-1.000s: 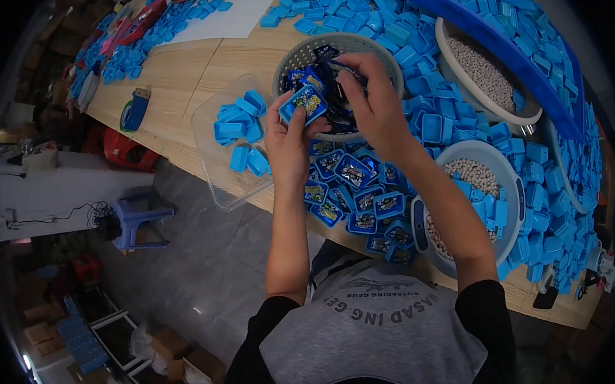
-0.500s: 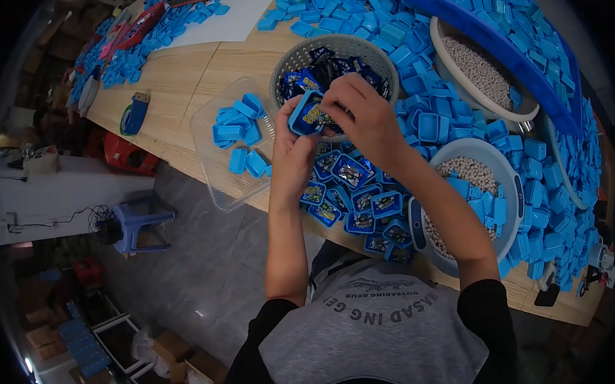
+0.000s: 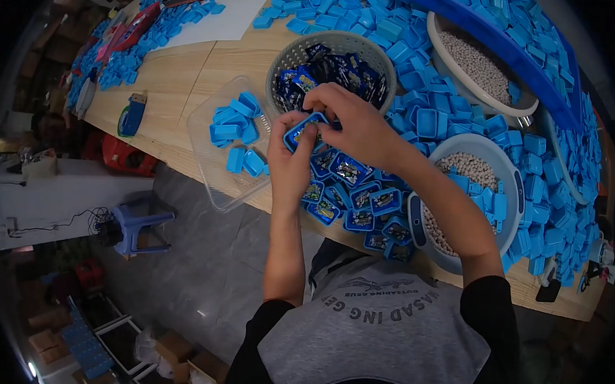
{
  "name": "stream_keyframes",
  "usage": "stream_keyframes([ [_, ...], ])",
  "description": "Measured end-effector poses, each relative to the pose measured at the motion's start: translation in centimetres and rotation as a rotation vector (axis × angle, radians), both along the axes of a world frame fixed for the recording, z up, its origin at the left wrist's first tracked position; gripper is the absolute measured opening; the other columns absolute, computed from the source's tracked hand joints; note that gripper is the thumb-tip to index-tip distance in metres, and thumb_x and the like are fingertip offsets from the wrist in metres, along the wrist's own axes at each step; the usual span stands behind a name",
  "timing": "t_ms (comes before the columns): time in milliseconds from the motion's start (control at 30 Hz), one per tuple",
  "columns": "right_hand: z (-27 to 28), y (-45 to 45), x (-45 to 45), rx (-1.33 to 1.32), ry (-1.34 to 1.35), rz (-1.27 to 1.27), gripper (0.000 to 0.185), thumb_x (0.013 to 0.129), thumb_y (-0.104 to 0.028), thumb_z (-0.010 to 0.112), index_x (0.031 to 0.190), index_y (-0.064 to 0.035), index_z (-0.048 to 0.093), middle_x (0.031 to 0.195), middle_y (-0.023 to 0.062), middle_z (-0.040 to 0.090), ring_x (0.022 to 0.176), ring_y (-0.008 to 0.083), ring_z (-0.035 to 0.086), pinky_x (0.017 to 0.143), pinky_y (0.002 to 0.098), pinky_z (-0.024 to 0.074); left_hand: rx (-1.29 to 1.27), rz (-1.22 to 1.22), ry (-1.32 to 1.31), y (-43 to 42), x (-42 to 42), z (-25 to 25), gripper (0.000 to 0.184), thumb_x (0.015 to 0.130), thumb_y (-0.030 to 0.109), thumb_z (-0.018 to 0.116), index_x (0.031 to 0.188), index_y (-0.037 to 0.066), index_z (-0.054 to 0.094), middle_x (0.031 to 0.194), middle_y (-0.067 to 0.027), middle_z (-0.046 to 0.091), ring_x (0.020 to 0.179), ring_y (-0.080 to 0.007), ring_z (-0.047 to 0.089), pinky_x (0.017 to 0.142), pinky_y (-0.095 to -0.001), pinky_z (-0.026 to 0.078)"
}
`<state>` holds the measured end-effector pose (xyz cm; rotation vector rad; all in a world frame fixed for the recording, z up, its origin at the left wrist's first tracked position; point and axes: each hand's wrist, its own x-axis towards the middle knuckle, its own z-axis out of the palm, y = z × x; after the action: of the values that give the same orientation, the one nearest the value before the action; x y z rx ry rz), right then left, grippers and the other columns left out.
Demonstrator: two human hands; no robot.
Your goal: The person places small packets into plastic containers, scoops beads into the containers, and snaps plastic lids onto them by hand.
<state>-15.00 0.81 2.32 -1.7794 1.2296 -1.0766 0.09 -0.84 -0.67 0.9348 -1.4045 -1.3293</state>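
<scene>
In the head view my left hand [image 3: 290,156] grips a small blue plastic box [image 3: 296,135] with a dark printed packet inside it, the thumb lying over the packet. My right hand [image 3: 356,125] is closed at the far and right edges of the same box, its curled fingers partly hiding it. Just beyond my hands stands a grey-green basket [image 3: 390,78] of dark blue printed packets [image 3: 352,73]. Nearer my body, several filled blue boxes [image 3: 360,220] lie close together on the table.
A clear plastic tray [image 3: 217,187] with loose empty blue boxes [image 3: 233,122] stands at the left. To the right, a light blue basin [image 3: 512,196] holds pale beads and blue pieces. Behind it is a white basin [image 3: 434,32] of beads. Piles of blue boxes [image 3: 535,235] surround them.
The box has moved slightly lower and tilted flatter. My left thumb has come over the packet, and my right fingers have shifted from above the packet to the box's edge.
</scene>
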Motion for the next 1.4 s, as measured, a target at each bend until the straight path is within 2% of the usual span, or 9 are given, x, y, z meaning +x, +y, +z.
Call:
stream_keyframes([
  [133, 0.1, -2.0, -4.1, 0.364, -0.115, 0.244, 0.039, 0.076, -0.017, 0.066, 0.110, -0.0042, 0.052, 0.087, 0.0075, 0.057, 0.086, 0.0151, 0.056, 0.075, 0.0280, 0.0454, -0.233, -0.059, -0.429, 1.9, 0.4, -0.8, 0.010, 0.081, 0.007, 0.058, 0.090, 0.004, 0.058, 0.085, -0.0047, 0.058, 0.079, -0.0154, 0.055, 0.070, -0.0266, 0.043],
  [267, -4.4, -5.8, -5.0, 0.201, 0.495, -0.145, 0.046, 0.074, -0.021, 0.068, 0.114, -0.0076, 0.051, 0.106, 0.0157, 0.053, 0.098, 0.0249, 0.054, 0.083, 0.0330, 0.0428, -0.696, -0.113, -0.766, 4.6, -1.2, -0.9, 0.015, 0.071, 0.011, 0.065, 0.086, 0.009, 0.061, 0.109, -0.0126, 0.051, 0.108, -0.0309, 0.039, 0.091, -0.0408, 0.026],
  [433, -9.3, -7.6, -2.4, 0.112, 0.911, -0.306, 0.045, 0.073, -0.021, 0.065, 0.114, -0.0095, 0.051, 0.111, 0.0208, 0.049, 0.106, 0.0361, 0.049, 0.085, 0.0432, 0.0425, -0.672, -0.118, -0.758, 5.2, -2.1, -2.5, 0.019, 0.072, 0.014, 0.067, 0.089, 0.009, 0.060, 0.114, -0.0120, 0.047, 0.109, -0.0316, 0.038, 0.091, -0.0430, 0.026],
  [600, -9.0, -8.3, -3.3, 0.135, 0.747, -0.272, 0.019, 0.075, -0.004, 0.053, 0.094, -0.0039, 0.058, 0.095, 0.0182, 0.056, 0.090, 0.0363, 0.057, 0.071, 0.0457, 0.0475, -0.515, 0.229, -0.579, -0.7, 3.5, -1.6, 0.019, 0.076, 0.013, 0.062, 0.093, 0.004, 0.058, 0.098, -0.0149, 0.055, 0.093, -0.0325, 0.050, 0.082, -0.0386, 0.039],
  [733, -8.1, -7.8, -5.3, 0.146, 0.554, -0.250, 0.011, 0.079, -0.011, 0.056, 0.082, -0.0014, 0.052, 0.076, 0.0149, 0.054, 0.077, 0.0301, 0.057, 0.067, 0.0443, 0.0435, -0.101, 0.311, -1.404, -6.5, 11.7, -6.0, 0.025, 0.080, 0.014, 0.054, 0.101, 0.000, 0.053, 0.101, -0.0208, 0.055, 0.092, -0.0365, 0.055, 0.076, -0.0440, 0.045],
  [933, -6.9, -6.9, -5.7, 0.348, -0.199, -0.173, 0.016, 0.087, -0.018, 0.053, 0.093, -0.0026, 0.051, 0.078, 0.0063, 0.056, 0.067, 0.0152, 0.055, 0.059, 0.0312, 0.0481, 0.117, 0.032, -1.486, -7.0, 13.0, -7.6, 0.031, 0.076, 0.016, 0.054, 0.100, -0.003, 0.052, 0.097, -0.0259, 0.057, 0.084, -0.0425, 0.057, 0.073, -0.0476, 0.045],
  [1033, -5.0, -5.9, -5.0, 0.336, -0.212, -0.149, 0.021, 0.087, -0.021, 0.054, 0.099, -0.0034, 0.052, 0.084, 0.0041, 0.057, 0.069, 0.0102, 0.054, 0.062, 0.0251, 0.0502, 0.024, 0.181, -1.445, -7.7, 13.6, -7.7, 0.030, 0.079, 0.016, 0.053, 0.100, -0.005, 0.050, 0.093, -0.0252, 0.058, 0.077, -0.0387, 0.061, 0.068, -0.0435, 0.049],
  [1167, -3.0, -4.5, -3.7, 0.346, -0.262, -0.138, 0.020, 0.086, -0.022, 0.056, 0.094, -0.0043, 0.054, 0.079, 0.0020, 0.057, 0.066, 0.0080, 0.054, 0.057, 0.0248, 0.0480, 0.011, 0.362, -0.291, -7.1, 13.0, -5.9, 0.023, 0.086, 0.010, 0.046, 0.102, -0.007, 0.047, 0.093, -0.0175, 0.057, 0.077, -0.0237, 0.062, 0.062, -0.0315, 0.055],
  [1400, -1.7, -1.8, 2.7, 0.314, -0.398, -0.008, 0.020, 0.083, -0.021, 0.060, 0.084, -0.0020, 0.055, 0.074, 0.0032, 0.059, 0.065, 0.0080, 0.054, 0.051, 0.0231, 0.0443, 0.100, 0.190, 0.298, -1.8, 2.9, 0.3, 0.038, 0.090, 0.007, 0.039, 0.127, 0.000, 0.036, 0.107, -0.0146, 0.054, 0.092, -0.0187, 0.058, 0.074, -0.0279, 0.050],
])
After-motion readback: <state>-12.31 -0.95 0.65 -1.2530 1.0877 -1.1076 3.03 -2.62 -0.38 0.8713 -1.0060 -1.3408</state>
